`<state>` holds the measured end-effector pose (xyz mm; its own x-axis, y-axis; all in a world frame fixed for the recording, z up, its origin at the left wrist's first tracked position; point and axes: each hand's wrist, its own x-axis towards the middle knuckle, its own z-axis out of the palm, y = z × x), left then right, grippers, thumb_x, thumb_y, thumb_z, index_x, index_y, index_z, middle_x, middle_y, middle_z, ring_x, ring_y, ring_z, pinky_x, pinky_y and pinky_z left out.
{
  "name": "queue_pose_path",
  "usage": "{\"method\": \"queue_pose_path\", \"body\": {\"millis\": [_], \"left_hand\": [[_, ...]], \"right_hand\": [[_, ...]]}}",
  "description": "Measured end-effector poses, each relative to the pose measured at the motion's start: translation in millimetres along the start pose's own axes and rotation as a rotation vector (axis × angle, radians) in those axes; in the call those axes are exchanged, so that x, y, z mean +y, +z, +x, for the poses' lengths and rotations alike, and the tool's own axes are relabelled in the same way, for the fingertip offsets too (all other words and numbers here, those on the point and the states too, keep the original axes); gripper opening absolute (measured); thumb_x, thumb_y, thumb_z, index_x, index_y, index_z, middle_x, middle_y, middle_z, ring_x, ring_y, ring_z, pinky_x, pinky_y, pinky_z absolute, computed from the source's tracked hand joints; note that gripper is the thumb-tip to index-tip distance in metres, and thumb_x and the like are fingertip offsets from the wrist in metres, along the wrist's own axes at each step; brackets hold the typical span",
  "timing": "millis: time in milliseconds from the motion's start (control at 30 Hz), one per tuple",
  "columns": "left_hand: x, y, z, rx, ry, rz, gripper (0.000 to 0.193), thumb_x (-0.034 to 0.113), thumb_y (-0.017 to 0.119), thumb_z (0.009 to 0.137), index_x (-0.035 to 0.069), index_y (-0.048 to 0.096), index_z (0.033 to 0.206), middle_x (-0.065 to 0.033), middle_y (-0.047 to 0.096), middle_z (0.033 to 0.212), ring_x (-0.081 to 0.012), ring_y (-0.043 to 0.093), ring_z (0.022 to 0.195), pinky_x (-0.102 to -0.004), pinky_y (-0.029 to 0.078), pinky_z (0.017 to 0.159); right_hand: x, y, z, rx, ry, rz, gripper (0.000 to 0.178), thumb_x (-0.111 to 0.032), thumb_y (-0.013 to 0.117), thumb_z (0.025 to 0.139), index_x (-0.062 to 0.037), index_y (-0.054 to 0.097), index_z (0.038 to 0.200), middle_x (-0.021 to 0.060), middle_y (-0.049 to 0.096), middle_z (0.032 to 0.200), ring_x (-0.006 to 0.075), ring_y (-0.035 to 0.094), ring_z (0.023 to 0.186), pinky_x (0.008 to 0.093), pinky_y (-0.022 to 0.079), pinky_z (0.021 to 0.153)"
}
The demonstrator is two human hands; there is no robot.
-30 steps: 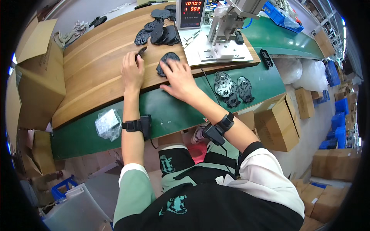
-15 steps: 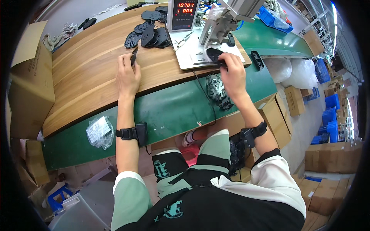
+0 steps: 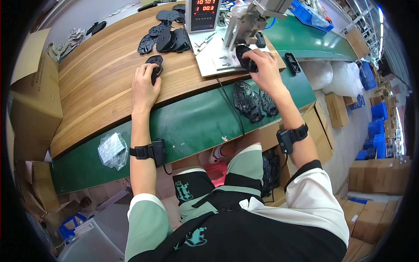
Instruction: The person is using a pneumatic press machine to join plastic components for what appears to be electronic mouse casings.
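Observation:
My left hand (image 3: 145, 83) is over the wooden board, its fingers closed round a black plastic shell part (image 3: 155, 60) with cut-outs. Another dark, curved plastic shell (image 3: 243, 54) is gripped in my right hand (image 3: 267, 70), low over the white base plate (image 3: 209, 59) and just in front of the metal press (image 3: 242, 30). My fingers cover part of each shell. Whether the right-hand shell rests on the plate I cannot tell. Several similar black shells (image 3: 163, 39) lie piled beyond my left hand. More black shells (image 3: 246, 98) lie on the green bench, left of my right forearm.
A box with a red digital display (image 3: 203, 17) stands beside the press. A black cable (image 3: 231, 102) hangs over the board's edge. A clear bag (image 3: 113, 150) lies at the bench's left, near a cardboard box (image 3: 35, 87). A small black tray-like piece (image 3: 292, 63) is at right.
The left-hand shell has turned from nearly edge-on to show its broad face. My right hand has turned its shell from lying lengthwise to a steeper angle, shifting it slightly right.

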<state>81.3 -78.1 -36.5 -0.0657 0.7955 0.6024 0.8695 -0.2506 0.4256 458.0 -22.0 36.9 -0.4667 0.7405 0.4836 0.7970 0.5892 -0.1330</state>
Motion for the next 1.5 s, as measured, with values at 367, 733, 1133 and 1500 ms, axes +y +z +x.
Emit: {"method": "queue_pose_path", "body": {"millis": [367,733,1133,1500], "left_hand": [[-4,3,0,-0.051,0.057,0.025,0.035,0.004,0.074,0.080,0.006,0.069,0.114,-0.0136,0.067,0.121,-0.0359,0.060,0.119,-0.0454,0.049,0.104],[1,4,0,-0.053,0.026,0.034,0.036,0.005,0.073,0.083,0.006,0.068,0.118,-0.0149,0.066,0.125,-0.0372,0.060,0.121,-0.0466,0.047,0.106],[7,2,3,-0.021,-0.072,-0.061,0.055,0.006,0.068,0.096,0.015,0.055,0.148,-0.0153,0.067,0.126,-0.0371,0.061,0.120,-0.0471,0.050,0.103],[8,2,1,-0.006,-0.050,-0.078,0.057,0.000,0.061,0.095,0.016,0.053,0.149,-0.0171,0.068,0.124,-0.0382,0.062,0.120,-0.0489,0.052,0.099]], "right_hand": [[-4,6,-5,0.014,-0.022,-0.009,0.049,0.007,0.068,0.073,-0.0101,0.068,0.118,0.0098,0.068,0.121,0.0362,0.062,0.116,0.0483,0.045,0.107],[-6,5,-8,0.038,0.015,-0.021,0.049,0.007,0.069,0.073,-0.0106,0.067,0.119,0.0078,0.068,0.120,0.0340,0.062,0.116,0.0484,0.044,0.108],[-3,8,-9,0.054,0.014,-0.016,0.052,0.008,0.070,0.071,-0.0107,0.068,0.119,0.0073,0.067,0.121,0.0327,0.062,0.117,0.0477,0.043,0.107],[-5,7,-9,0.056,0.025,-0.004,0.050,0.009,0.066,0.072,-0.0100,0.069,0.118,0.0075,0.068,0.121,0.0330,0.062,0.117,0.0476,0.043,0.107]]}}
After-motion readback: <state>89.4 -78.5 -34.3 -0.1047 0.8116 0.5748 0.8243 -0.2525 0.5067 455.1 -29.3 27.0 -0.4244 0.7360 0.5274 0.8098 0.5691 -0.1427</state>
